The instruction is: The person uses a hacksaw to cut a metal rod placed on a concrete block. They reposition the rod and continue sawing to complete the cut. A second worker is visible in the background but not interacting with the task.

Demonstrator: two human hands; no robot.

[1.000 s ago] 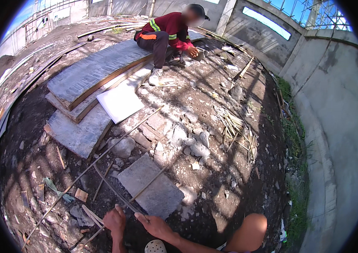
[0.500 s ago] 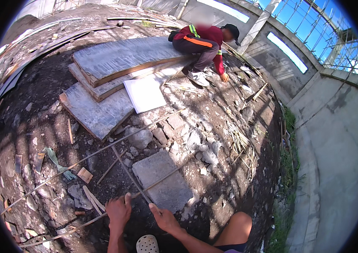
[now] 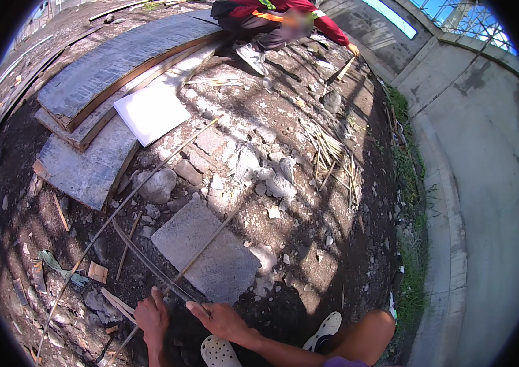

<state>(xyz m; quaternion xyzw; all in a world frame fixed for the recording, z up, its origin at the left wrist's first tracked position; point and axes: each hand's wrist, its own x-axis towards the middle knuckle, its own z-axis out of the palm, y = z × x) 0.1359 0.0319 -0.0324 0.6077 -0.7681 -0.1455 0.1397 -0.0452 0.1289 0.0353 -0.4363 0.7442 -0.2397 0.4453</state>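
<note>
My left hand [image 3: 151, 314] is closed round a thin brown rod [image 3: 210, 239], which slants across a flat grey concrete block [image 3: 201, 248]. My right hand [image 3: 225, 320], also closed, grips the near end of a long, narrow grey metal bar [image 3: 143, 259]. The bar crosses over the rod just ahead of my hands; its exact kind cannot be made out. Past the bar's far end runs another long thin rod [image 3: 126, 203] on the ground.
Wooden-edged panels [image 3: 106, 73] lie stacked at the far left, with a white sheet [image 3: 152, 114] on them. A co-worker [image 3: 272, 27] crouches behind. Rubble [image 3: 265, 174] and thin sticks [image 3: 333, 153] litter the soil. A concrete wall [image 3: 486, 165] stands right. My clog [image 3: 220, 352] is close below.
The view has shifted, so the panels and block sit further left and higher. Both hands keep their holds, and the grey bar has moved against the rod. The co-worker's arm reaches further right.
</note>
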